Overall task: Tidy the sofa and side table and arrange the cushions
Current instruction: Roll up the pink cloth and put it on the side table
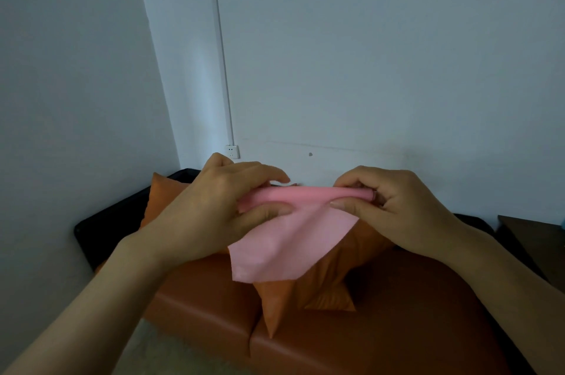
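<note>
I see the wall (pixel 367 53) filling twelve o'clock and the sofa (pixel 382 328) across six. Cushions (pixel 324 289) lie on its seat, one more at nine o'clock (pixel 162 194). A counter (pixel 538 240) sits at three. Above the cushions hangs the pink cloth (pixel 284 240), its top edge rolled; my left hand (pixel 214 206) and right hand (pixel 394 206) each pinch that roll, grip closed on it.

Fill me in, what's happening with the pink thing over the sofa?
A person holds a pink cloth up with both hands. The left hand and right hand each pinch its rolled or folded top edge; the rest hangs loose. Below is the orange sofa, with orange cushions lying unarranged on the seat.
</note>
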Available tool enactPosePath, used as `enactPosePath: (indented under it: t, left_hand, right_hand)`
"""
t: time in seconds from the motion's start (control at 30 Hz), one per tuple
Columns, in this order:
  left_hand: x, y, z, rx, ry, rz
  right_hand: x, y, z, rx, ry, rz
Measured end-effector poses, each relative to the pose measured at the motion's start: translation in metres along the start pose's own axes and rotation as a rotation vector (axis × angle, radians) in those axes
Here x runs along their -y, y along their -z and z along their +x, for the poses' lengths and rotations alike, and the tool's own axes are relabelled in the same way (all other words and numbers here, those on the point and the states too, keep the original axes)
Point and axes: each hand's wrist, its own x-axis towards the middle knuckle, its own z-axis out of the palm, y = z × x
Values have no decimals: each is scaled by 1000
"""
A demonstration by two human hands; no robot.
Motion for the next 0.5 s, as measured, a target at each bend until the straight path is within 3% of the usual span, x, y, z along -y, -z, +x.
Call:
enactPosePath:
  t: [0.5]
  left_hand:
    - [22,-8,2,21,29,-56]
  right_hand:
    - [-16,-11,11,12,-16,38]
